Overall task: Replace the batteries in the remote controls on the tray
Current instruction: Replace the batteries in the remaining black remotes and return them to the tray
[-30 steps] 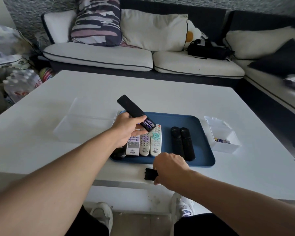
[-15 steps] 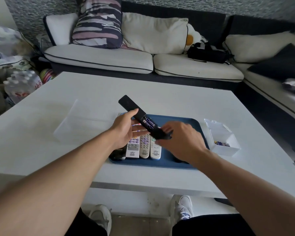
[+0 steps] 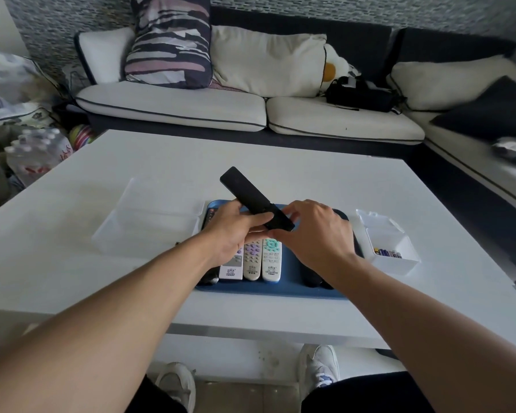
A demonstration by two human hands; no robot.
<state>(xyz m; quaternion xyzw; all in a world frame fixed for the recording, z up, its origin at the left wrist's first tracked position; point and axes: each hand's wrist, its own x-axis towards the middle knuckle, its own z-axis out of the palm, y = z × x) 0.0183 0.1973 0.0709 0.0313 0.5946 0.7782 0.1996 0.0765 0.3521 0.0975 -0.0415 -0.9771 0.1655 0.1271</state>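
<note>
1. Black remote control (image 3: 248,195), mid-frame above the blue tray (image 3: 283,289), sits in the left hand (image 3: 231,234) grip, fingers curled round it.
2. Right hand (image 3: 316,234) pinches its lower end.
3. Three pale remotes (image 3: 252,260) lie on the tray on the white bench (image 3: 102,281); batteries (image 3: 388,253) at right.

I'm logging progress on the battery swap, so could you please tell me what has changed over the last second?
The right hand lifted the small black cover from the table's near edge to the long black remote, where it now sits over the battery bay. The left hand kept its grip on that remote. The blue tray and three pale remotes stayed put.
</note>
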